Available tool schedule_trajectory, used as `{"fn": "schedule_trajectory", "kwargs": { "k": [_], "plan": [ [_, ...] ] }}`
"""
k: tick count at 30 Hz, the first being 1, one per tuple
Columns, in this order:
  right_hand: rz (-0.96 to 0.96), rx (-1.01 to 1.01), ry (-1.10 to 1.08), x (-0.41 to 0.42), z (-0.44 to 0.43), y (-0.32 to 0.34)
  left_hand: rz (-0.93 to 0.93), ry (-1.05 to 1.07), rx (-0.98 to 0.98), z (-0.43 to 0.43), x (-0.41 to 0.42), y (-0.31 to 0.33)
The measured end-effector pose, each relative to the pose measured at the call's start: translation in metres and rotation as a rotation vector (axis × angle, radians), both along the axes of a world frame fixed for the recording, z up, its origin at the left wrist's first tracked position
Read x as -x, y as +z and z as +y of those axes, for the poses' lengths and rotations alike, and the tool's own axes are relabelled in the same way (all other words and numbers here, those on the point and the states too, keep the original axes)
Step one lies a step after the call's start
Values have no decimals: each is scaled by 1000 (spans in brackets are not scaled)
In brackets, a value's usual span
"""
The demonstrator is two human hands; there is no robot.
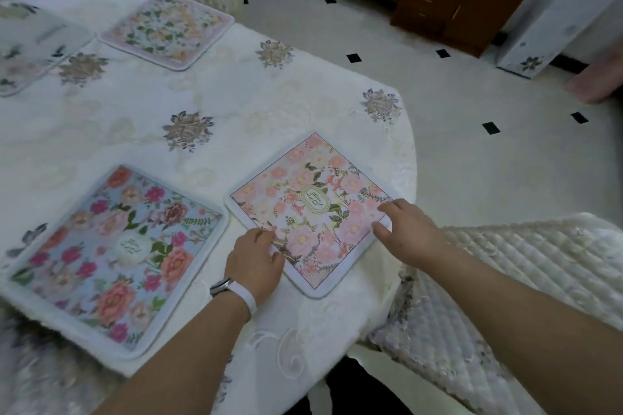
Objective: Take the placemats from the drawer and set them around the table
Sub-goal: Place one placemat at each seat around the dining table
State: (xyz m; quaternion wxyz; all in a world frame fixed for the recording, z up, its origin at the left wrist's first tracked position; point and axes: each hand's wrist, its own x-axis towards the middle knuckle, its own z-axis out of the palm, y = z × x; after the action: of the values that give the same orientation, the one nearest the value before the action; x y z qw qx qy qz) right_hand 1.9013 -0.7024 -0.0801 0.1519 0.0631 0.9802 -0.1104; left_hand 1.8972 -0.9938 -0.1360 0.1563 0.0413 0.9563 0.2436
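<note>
white-clothed table (236, 104), lower centre: left hand (254, 258) and right hand (404, 229) rest loose, ungripping fingers on pink floral placemat (313, 212), probably squaring it; next, lift off.

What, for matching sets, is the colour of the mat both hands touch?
Pale pink floral placemat, head view.
</note>
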Motion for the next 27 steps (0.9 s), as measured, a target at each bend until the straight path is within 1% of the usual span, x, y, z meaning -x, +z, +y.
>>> {"fn": "schedule_trajectory", "kwargs": {
  "k": [4,8,11,14,16,18,23,25,27],
  "plan": [
    [-22,34,-7,35,12,-16,-97,248,-86,15,-5,7],
    [-62,87,-56,64,24,-32,-197,351,-77,31,-1,10],
    [-42,118,-59,77,29,-44,-203,475,-151,41,5,11],
    [2,135,-50,90,28,-51,-220,748,-264,52,15,14],
    [7,139,-61,97,25,-54,-230,882,-343,55,19,12],
    [14,126,-74,101,23,-57,-240,947,-396,55,21,5],
    [-3,161,-147,111,23,-59,-248,1073,-379,58,23,4],
    [-8,211,-201,117,25,-59,-251,1078,-419,59,26,6],
    [-21,265,-236,123,29,-60,-234,1034,-432,60,27,8]
  ]
}}
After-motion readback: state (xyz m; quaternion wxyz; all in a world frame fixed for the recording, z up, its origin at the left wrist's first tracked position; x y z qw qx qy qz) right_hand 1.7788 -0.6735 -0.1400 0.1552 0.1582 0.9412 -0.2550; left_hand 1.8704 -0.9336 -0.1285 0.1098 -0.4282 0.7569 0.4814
